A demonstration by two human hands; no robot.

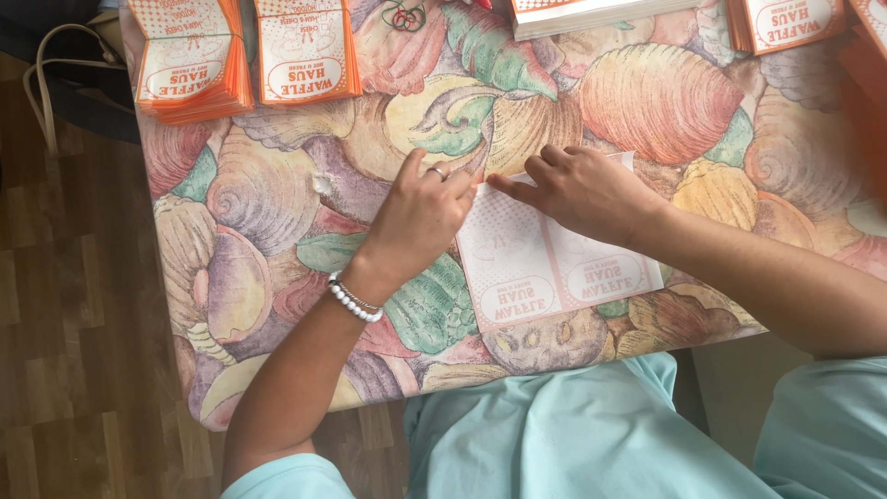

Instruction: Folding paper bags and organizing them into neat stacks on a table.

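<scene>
I am pressing a flat white-and-orange printed paper sheet [554, 259] onto the shell-patterned tablecloth [277, 212], my left hand [420, 217] bearing on the sheet's far left edge with fingers curled together and my right hand [582, 189] lying flat across its far half, neither clamped around it; I judge the crease is needing firm, even finger strokes along one line. The sheet is lying nearest me, long axis running left to right, slightly tilted, while beyond it stacks of orange-edged sheets [305, 51] are waiting.
</scene>
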